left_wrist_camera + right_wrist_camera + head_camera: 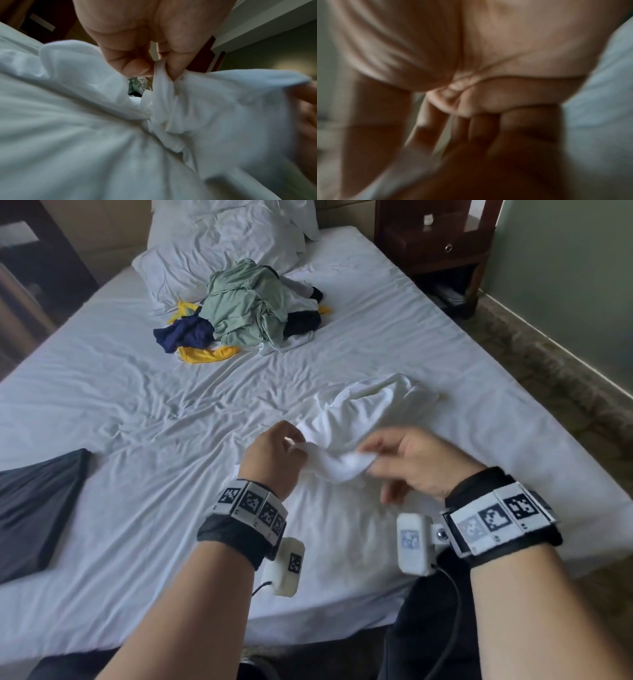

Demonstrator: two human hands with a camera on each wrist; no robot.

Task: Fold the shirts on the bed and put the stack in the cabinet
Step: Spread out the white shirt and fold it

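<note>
Left grip (270,455) was pinching the near edge of a crumpled white shirt (363,409) on the bed (137,412), thumb and fingers (175,65) tight on the cloth; right grip (407,460) pinched the same edge just beside it. Folded dark shirt (37,508) sat off left, unfolded pile (246,306) farther up by the pillows (219,244)

A bedroom: a wide bed (102,392) under a wrinkled white sheet, pillows (219,237) heaped at its head, a dark wooden nightstand (442,244) with a ring-pull drawer beside it, and loose clothes (246,306) piled on the mattress.
</note>
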